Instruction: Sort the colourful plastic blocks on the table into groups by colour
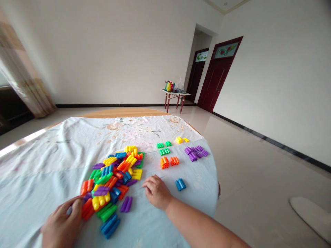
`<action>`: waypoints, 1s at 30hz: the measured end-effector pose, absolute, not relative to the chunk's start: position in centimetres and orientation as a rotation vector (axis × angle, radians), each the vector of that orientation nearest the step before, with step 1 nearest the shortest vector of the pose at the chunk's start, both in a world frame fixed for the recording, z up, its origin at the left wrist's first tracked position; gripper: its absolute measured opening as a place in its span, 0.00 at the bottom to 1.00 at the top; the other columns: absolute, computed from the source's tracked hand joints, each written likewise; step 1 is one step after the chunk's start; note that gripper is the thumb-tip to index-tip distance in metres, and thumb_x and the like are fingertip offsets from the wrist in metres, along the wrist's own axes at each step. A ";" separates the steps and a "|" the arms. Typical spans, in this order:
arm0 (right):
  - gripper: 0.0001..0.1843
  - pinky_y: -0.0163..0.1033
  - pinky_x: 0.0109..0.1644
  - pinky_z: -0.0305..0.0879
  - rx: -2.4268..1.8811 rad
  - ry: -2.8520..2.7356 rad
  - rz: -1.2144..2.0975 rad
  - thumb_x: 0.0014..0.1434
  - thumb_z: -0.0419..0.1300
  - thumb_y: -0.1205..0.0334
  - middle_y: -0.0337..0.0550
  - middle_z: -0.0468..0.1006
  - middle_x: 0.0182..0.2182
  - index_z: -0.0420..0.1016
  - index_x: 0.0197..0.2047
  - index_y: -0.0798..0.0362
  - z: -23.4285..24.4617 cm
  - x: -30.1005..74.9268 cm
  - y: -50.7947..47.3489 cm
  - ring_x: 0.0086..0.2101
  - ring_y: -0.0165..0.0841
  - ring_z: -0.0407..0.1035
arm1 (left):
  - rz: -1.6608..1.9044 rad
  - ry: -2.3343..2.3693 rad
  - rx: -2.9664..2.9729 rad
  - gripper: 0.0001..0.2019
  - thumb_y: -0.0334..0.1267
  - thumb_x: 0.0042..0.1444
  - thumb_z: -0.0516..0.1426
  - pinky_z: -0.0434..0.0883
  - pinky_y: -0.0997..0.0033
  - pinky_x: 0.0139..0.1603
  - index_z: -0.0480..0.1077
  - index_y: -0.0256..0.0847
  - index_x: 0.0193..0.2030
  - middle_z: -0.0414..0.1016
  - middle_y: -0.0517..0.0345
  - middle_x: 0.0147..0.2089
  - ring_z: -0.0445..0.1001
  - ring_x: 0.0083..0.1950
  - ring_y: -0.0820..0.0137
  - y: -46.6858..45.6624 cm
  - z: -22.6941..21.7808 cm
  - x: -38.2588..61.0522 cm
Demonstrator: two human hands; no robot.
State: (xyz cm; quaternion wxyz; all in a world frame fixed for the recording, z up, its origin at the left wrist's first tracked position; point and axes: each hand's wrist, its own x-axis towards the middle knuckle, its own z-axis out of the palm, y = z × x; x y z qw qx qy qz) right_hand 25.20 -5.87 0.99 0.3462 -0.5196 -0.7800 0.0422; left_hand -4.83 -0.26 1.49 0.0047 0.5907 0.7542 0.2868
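A heap of ridged plastic blocks [115,175] in several colours lies on a cloth-covered table [51,155]. My left hand [62,225] rests at the heap's near left edge, fingers touching an orange block [87,209]. My right hand [156,191] lies palm down on the cloth just right of the heap, fingers curled, nothing visible in it. Sorted groups sit to the right: a blue block [180,184], orange blocks [169,162], green blocks [163,148], yellow blocks [181,140] and purple blocks [196,153].
The table's right edge [216,179] drops to a tiled floor. A small red-legged table [175,94] with bags stands by the far wall near two dark red doors [218,74]. A curtain [23,79] hangs at the left.
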 end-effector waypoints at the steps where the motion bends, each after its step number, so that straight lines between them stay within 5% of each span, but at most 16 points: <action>1: 0.13 0.40 0.48 0.64 -1.340 -2.023 0.113 0.51 0.54 0.76 0.43 0.75 0.36 0.72 0.38 0.53 0.9 25.2 -5.9 0.40 0.35 0.67 | 0.867 2.293 1.776 0.21 0.50 0.56 0.43 0.70 0.66 0.42 0.75 0.46 0.35 0.78 0.61 0.38 0.74 0.42 0.64 -0.7 2.1 -4.4; 3: 0.13 0.41 0.47 0.64 -1.328 -2.016 0.122 0.52 0.54 0.77 0.44 0.75 0.36 0.72 0.38 0.53 0.8 25.3 -6.0 0.40 0.35 0.66 | 0.822 2.230 1.706 0.21 0.50 0.54 0.44 0.65 0.55 0.52 0.75 0.42 0.38 0.76 0.50 0.44 0.73 0.45 0.58 -1.4 3.0 -3.7; 5: 0.14 0.41 0.47 0.65 -1.321 -2.008 0.139 0.52 0.54 0.78 0.44 0.75 0.37 0.72 0.39 0.53 0.8 25.3 -6.1 0.40 0.35 0.66 | 0.819 2.232 1.683 0.22 0.49 0.53 0.44 0.61 0.51 0.56 0.74 0.42 0.39 0.75 0.48 0.46 0.72 0.45 0.57 -1.9 3.5 -3.4; 11: 0.14 0.45 0.48 0.66 -1.281 -2.000 0.164 0.53 0.55 0.75 0.46 0.75 0.38 0.72 0.42 0.53 1.2 25.5 -6.5 0.41 0.37 0.67 | 0.839 2.183 1.698 0.22 0.49 0.54 0.43 0.66 0.63 0.47 0.73 0.41 0.40 0.75 0.49 0.45 0.70 0.47 0.60 -1.7 2.9 -3.5; 18: 0.13 0.43 0.50 0.65 -1.133 -2.020 0.237 0.55 0.56 0.72 0.46 0.74 0.39 0.71 0.44 0.53 2.2 23.5 -6.3 0.43 0.36 0.66 | 0.859 2.197 1.701 0.21 0.49 0.53 0.44 0.66 0.64 0.43 0.74 0.41 0.39 0.76 0.49 0.44 0.71 0.45 0.60 -1.8 2.9 -3.4; 30: 0.26 0.56 0.61 0.44 -1.122 -2.381 0.119 0.54 0.59 0.49 0.48 0.63 0.59 0.67 0.54 0.50 6.8 12.8 -3.3 0.60 0.43 0.48 | 0.908 2.189 1.748 0.19 0.46 0.53 0.45 0.66 0.65 0.42 0.74 0.41 0.35 0.76 0.49 0.40 0.71 0.43 0.62 -1.7 2.8 -3.5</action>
